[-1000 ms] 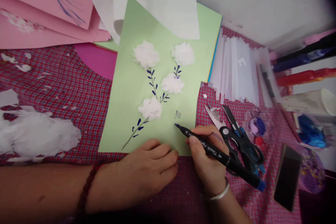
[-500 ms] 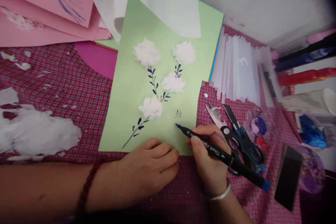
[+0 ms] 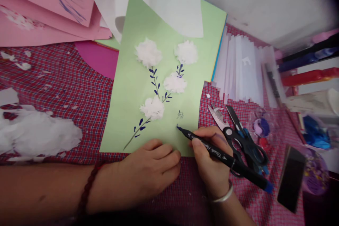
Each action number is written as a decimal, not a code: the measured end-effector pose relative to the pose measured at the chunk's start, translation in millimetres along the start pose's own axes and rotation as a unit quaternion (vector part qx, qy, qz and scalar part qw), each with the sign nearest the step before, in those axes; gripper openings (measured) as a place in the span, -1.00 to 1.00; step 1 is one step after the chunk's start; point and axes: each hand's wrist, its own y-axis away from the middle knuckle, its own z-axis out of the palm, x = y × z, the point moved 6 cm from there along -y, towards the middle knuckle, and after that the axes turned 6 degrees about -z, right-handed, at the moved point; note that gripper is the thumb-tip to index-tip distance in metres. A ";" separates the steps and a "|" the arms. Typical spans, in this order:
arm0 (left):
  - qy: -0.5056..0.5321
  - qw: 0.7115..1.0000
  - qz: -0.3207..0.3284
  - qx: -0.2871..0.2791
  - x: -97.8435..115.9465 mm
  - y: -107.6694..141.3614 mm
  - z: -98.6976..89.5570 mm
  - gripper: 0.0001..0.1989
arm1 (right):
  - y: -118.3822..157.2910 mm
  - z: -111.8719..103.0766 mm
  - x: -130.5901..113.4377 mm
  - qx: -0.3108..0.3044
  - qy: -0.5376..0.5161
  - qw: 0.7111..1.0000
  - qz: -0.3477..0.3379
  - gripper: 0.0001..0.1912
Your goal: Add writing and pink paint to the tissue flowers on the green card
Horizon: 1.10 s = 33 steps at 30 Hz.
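Observation:
A green sheet lies on the checked cloth, bearing several fluffy white paper flowers on drawn stems with dark blue leaves. My right hand is closed around a black marker with a blue end cap. The marker's tip touches the sheet just below a small written character, beside a tiny fresh mark. Resting over the sheet's bottom edge, my left hand lies flat, palm down, with its fingers slightly curled and nothing visible in it.
Scissors and a cutter lie right of the sheet, near a dark phone. White paper strips are stacked at the upper right. Crumpled white paper lies left; pink sheets lie upper left.
The marker's tip has come down slightly on the sheet, and a small mark now shows at it. My left hand has stayed in place.

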 end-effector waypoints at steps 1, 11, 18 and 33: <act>0.000 1.000 -0.001 0.002 0.1 -0.1 -0.2 -0.81 | 0.1 0.0 0.0 -0.002 0.000 1.000 -0.001 -0.93; -0.002 1.000 0.002 -0.003 -0.9 -1.7 -4.4 -0.81 | 1.2 -0.9 1.0 0.003 0.001 1.000 0.005 -0.90; -0.002 1.000 0.003 -0.007 -0.5 -1.5 -2.6 -0.81 | 1.6 -2.2 2.1 0.013 0.017 1.000 0.006 -0.90; 0.002 1.000 0.002 0.000 -0.9 -2.1 -5.4 -0.80 | -4.2 -1.6 -3.9 0.021 0.011 1.000 0.009 -0.91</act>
